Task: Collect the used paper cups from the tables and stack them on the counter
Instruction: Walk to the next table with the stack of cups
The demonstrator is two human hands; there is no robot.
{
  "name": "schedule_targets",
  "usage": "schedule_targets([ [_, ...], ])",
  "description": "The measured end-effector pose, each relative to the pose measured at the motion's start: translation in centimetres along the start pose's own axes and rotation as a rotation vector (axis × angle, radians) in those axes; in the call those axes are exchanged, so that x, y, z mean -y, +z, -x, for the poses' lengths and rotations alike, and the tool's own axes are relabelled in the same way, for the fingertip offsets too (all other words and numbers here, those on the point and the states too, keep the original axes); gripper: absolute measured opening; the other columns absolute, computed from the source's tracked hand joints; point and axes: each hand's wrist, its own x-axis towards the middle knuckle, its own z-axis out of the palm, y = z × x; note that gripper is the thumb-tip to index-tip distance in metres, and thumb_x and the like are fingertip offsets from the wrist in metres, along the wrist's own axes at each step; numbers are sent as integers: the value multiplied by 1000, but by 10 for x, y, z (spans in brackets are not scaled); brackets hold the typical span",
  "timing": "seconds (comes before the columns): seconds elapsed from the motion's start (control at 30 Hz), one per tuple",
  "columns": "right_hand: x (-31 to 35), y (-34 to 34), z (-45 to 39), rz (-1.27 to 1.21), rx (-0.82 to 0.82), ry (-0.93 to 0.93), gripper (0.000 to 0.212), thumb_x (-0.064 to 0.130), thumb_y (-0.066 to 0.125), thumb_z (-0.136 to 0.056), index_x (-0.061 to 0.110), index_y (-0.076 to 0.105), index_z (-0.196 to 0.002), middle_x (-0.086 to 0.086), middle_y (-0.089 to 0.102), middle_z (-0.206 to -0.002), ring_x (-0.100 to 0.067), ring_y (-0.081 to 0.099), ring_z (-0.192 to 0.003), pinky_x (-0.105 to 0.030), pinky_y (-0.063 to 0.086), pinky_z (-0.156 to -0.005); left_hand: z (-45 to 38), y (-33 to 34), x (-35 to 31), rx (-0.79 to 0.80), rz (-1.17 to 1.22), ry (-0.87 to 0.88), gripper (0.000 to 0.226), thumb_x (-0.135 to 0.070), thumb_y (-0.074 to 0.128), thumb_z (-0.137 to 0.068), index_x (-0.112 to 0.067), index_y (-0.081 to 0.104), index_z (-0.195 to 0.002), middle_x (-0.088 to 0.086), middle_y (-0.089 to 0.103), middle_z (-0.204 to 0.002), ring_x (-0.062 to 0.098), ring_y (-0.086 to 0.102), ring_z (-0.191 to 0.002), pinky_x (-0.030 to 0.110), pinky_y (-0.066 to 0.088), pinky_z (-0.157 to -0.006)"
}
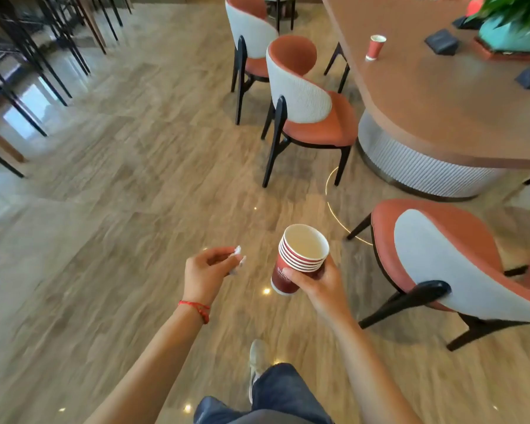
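Note:
My right hand grips a nested stack of several red paper cups, tilted with the white open mouth facing up and toward me, held over the floor. To its left, my left hand hangs with loosely curled fingers that hold nothing; a red string bracelet circles that wrist. One single red paper cup stands upright on the brown table at the upper right, well ahead of both hands.
Three orange and grey chairs border the table: one near right, one in the middle, one farther back. Dark napkin holders and a potted plant sit on the table. Black furniture legs line the left. Wood-look floor lies between.

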Motion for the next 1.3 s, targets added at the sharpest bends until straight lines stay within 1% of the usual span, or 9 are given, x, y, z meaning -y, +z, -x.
schedule_targets([
  [0.23,42,-7,-123,17,9,-1,67,40,84,-51,27,58,-111,14,70,-102,-5,65,-99,-16,50,-75,-101,47,-54,0,-15,11,6,-14,76,-74,-19,72,-76,-7,69,-57,0,61,-52,12,50,-55],
  [0.37,53,-10,-190,22,-17,-7,70,46,83,-50,32,56,-113,14,68,-105,-6,63,-103,-20,52,-78,-166,75,-73,25,-45,-1,7,-15,76,-74,-20,72,-77,-5,68,-54,1,62,-54,13,52,-58],
  [0.57,65,-11,-304,26,-75,-22,72,48,82,-50,35,53,-114,10,65,-110,-8,62,-106,-28,52,-89,-281,126,-106,97,-33,12,8,-9,75,-75,-13,71,-81,-7,67,-51,0,60,-51,11,51,-55],
  [0.67,77,-12,-361,29,-116,-22,70,44,83,-52,35,53,-114,10,64,-110,-5,62,-104,-26,53,-85,-339,149,-128,136,-58,5,8,-11,75,-75,-13,71,-82,-6,69,-55,1,63,-54,12,52,-57],
  [0.77,88,-16,-404,26,-155,-28,79,48,82,-50,29,53,-121,8,65,-112,-6,62,-104,-21,53,-80,-382,170,-148,169,-81,14,8,-13,76,-74,-14,72,-81,-5,67,-54,3,62,-54,16,55,-61],
  [0.9,98,-28,-458,-5,-193,4,84,49,82,-50,29,49,-125,8,63,-116,-7,60,-108,-24,53,-84,-435,207,-171,217,-100,17,8,-11,76,-74,-17,72,-78,-7,68,-54,0,61,-52,13,53,-57],
  [1.0,101,-42,-492,-15,-226,22,88,48,83,-50,26,49,-128,8,63,-117,-9,60,-110,-28,53,-88,-466,237,-181,256,-100,11,11,-6,75,-73,-15,71,-80,-10,69,-56,-2,62,-53,11,50,-54],
  [1.17,102,-79,-550,-45,-299,53,99,57,85,-44,23,48,-129,5,63,-119,-12,60,-111,-31,52,-92,-517,303,-192,310,-135,7,11,-7,75,-74,-15,71,-80,-12,70,-59,-3,64,-57,10,50,-55],
  [1.3,106,-125,-601,-80,-352,34,89,52,87,-46,27,52,-124,9,66,-114,-10,61,-109,-26,53,-88,-554,370,-207,358,-161,52,9,-7,74,-75,-12,71,-81,-14,69,-58,-6,63,-58,7,48,-54],
])
